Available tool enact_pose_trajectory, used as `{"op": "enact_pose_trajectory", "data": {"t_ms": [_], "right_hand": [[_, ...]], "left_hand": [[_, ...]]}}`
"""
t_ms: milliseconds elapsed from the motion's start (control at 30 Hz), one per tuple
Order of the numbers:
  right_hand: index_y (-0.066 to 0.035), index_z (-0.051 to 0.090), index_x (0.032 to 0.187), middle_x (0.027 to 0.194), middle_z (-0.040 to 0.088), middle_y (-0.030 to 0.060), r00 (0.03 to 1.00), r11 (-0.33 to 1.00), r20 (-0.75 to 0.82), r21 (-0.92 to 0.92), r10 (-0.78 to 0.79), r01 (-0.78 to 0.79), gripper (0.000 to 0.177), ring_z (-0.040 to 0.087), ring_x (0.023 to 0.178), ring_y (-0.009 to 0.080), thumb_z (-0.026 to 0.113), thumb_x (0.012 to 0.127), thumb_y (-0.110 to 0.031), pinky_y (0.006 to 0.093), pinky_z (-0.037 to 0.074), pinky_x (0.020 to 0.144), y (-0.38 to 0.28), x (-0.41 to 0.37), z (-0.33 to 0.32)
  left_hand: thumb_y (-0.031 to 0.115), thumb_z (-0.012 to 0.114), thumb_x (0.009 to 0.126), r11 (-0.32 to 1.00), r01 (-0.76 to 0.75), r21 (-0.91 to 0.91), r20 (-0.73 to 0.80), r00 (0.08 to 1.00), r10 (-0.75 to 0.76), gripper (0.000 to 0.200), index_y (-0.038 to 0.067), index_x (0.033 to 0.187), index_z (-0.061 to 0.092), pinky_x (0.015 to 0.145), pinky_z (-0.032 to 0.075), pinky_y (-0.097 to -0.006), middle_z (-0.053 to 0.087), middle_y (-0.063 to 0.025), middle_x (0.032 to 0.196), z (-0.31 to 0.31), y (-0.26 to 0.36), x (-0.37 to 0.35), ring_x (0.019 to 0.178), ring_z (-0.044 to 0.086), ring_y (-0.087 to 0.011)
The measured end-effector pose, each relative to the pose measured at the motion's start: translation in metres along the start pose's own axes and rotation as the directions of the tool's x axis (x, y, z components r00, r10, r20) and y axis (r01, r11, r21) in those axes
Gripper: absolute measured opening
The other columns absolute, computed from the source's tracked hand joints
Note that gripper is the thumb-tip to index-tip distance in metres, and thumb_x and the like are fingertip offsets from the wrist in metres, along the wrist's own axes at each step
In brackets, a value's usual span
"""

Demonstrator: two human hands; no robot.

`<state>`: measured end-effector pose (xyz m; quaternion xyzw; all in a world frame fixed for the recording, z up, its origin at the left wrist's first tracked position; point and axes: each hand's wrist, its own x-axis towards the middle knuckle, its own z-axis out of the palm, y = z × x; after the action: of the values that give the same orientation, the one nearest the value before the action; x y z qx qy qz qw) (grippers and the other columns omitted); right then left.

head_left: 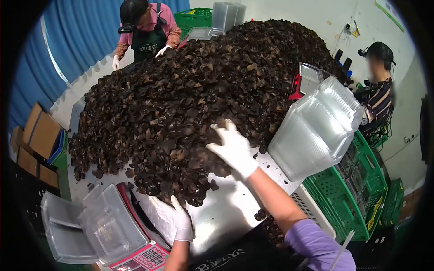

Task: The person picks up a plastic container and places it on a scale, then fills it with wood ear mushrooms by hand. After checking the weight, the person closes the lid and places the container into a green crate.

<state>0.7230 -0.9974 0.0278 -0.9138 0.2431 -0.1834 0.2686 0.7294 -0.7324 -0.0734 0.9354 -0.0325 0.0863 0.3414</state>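
Note:
A large heap of dark dried wood ear mushrooms [181, 104] covers most of the metal table [226, 212]. My right hand [233, 147], in a white glove, reaches onto the front right slope of the heap with its fingers spread. Some mushroom pieces close to it look blurred. At the heap's front edge, my left hand [174, 217], gloved too, lies with thumb and fingers apart beside the lowest pieces; nothing shows in its grasp. Left of that hand, a clear plastic box [104, 226] with its lid raised sits on a weighing scale [147, 257] with a pink keypad.
A tall stack of clear plastic boxes [316, 128] leans at the right table edge, above green crates [348, 189]. Cardboard boxes [40, 131] stand at left. One co-worker [147, 31] works behind the heap; another person [379, 90] is at far right.

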Motion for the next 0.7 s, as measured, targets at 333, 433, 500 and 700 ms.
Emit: {"op": "enact_pose_trajectory", "data": {"t_ms": [333, 433, 500, 700], "right_hand": [[-0.006, 0.073, 0.1, 0.136, 0.051, 0.0209, 0.947, 0.862, -0.24, -0.411, 0.212, -0.297, 0.035, 0.053, 0.119, 0.0358, 0.068, 0.083, -0.036, 0.0504, 0.044, 0.097, 0.062, 0.021, -0.04], [-0.004, 0.044, 0.14, 0.154, 0.024, 0.026, 0.814, 0.835, -0.562, -0.369, 0.149, -0.408, 0.073, 0.024, 0.142, 0.042, 0.073, 0.082, -0.038, 0.0524, 0.028, 0.114, 0.088, 0.037, -0.026], [-0.008, 0.023, 0.153, 0.159, 0.01, 0.0264, 0.684, 0.814, -0.63, -0.137, 0.368, -0.565, 0.092, 0.012, 0.148, 0.0421, 0.072, 0.083, -0.044, 0.0537, 0.019, 0.119, 0.131, 0.052, -0.006], [-0.01, 0.035, 0.149, 0.152, 0.03, 0.0264, 0.402, 0.641, -0.606, 0.243, 0.686, -0.728, 0.078, 0.033, 0.139, 0.0413, 0.062, 0.089, -0.051, 0.0494, 0.03, 0.113, 0.166, 0.071, 0.011]], "left_hand": [[0.034, 0.051, 0.098, 0.998, -0.055, 0.029, -0.012, 0.998, 0.055, 0.074, -0.009, 0.149, 0.019, 0.118, 0.016, -0.0479, 0.02, -0.0294, 0.156, 0.008, -0.009, 0.003, 0.145, 0.021, -0.0412], [0.034, 0.052, 0.098, 1.0, -0.027, -0.001, -0.003, 1.0, 0.027, 0.074, -0.01, 0.149, 0.02, 0.118, 0.017, -0.0482, 0.021, -0.0296, 0.155, 0.007, -0.006, 0.003, 0.144, 0.022, -0.0419], [0.034, 0.052, 0.098, 0.999, -0.038, 0.006, -0.011, 0.999, 0.038, 0.073, -0.009, 0.149, 0.021, 0.118, 0.017, -0.0481, 0.022, -0.0294, 0.155, 0.008, -0.008, 0.002, 0.144, 0.023, -0.0421], [0.034, 0.052, 0.097, 0.998, -0.057, -0.003, -0.011, 0.998, 0.057, 0.074, -0.008, 0.149, 0.02, 0.117, 0.018, -0.0487, 0.021, -0.0282, 0.156, 0.009, -0.01, 0.003, 0.144, 0.022, -0.0409]]}}
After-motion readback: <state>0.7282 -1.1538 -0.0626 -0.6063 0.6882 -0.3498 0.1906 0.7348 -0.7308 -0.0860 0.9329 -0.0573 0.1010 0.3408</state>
